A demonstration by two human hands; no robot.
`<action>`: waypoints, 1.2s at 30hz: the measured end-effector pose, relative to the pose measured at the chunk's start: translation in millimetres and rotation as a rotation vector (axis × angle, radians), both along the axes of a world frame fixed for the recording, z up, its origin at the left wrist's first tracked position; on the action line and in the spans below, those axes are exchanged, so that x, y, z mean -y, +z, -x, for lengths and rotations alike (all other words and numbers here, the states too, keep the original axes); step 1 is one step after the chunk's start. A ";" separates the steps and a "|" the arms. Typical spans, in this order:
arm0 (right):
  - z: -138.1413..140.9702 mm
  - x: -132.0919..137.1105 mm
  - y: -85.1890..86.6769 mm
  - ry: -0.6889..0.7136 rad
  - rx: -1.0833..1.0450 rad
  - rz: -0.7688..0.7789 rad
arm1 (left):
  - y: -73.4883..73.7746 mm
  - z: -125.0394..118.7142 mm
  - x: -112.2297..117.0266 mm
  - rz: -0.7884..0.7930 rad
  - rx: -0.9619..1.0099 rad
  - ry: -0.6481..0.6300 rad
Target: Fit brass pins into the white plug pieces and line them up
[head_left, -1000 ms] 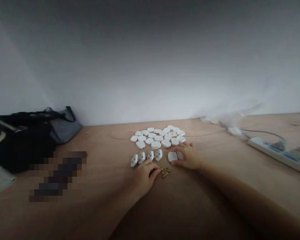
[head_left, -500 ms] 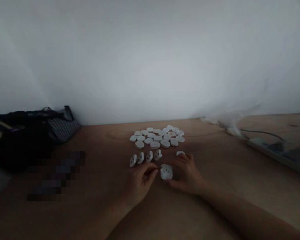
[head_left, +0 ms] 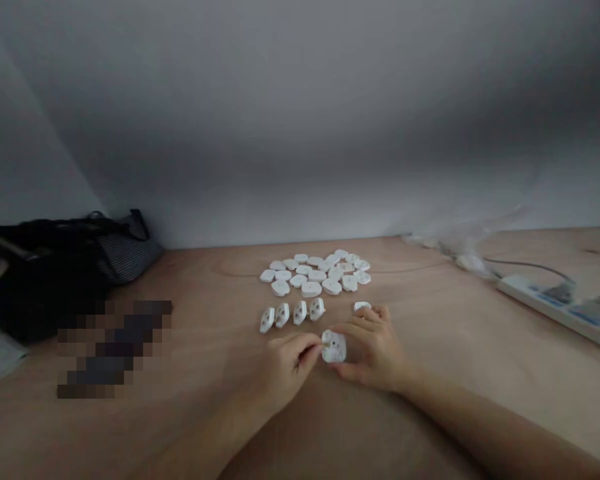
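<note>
From where I stand, no words, numbers or brand marks can be read anywhere on the desk. The power strip [head_left: 550, 303] at about 2 o'clock has small blue patches, but anything printed there is too small and blurred to make out, and the white plug shell [head_left: 334, 347] at 6 o'clock shows only pin holes. The pixelated block [head_left: 115, 350] at about 8 o'clock hides whatever lies beneath it.
</note>
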State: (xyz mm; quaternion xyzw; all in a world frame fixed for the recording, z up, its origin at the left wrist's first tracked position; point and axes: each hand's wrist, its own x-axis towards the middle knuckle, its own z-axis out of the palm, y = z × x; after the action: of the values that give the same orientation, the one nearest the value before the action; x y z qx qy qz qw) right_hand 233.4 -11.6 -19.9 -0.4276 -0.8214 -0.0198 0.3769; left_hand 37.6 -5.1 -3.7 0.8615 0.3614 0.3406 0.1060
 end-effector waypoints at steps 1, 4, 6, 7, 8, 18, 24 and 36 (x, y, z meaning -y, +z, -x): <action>0.0 -0.1 -0.4 -0.004 0.006 0.001 | 0.5 -0.2 0.5 0.011 -0.018 -0.003; -0.3 -0.2 -0.2 -0.022 0.026 0.023 | 1.6 0.3 1.3 0.021 -0.037 -0.001; -0.6 -0.1 1.1 -0.034 0.026 0.044 | 1.8 0.9 1.0 0.021 -0.030 0.011; -0.6 0.0 1.8 -0.035 0.025 0.048 | 1.7 1.0 0.7 0.021 -0.026 0.014; -0.6 0.0 2.3 -0.034 0.026 0.046 | 1.4 0.9 0.3 0.024 -0.020 0.015; -0.6 -0.3 -0.1 0.005 0.017 -0.063 | -3.8 -2.8 -0.7 0.109 0.097 -0.016; 0.1 2.6 1.1 0.059 0.034 -0.090 | -10.3 -2.9 -5.8 0.318 0.237 0.050; -1.3 -3.1 0.4 0.101 -0.078 0.061 | 1.5 12.9 -12.5 0.209 0.082 -0.179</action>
State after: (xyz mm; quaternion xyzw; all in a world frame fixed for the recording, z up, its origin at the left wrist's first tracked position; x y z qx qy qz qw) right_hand 234.8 -8.5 -19.5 -0.3975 -0.8268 0.0408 0.3958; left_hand 24.7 7.3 -2.3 0.8599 0.3119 0.3252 0.2399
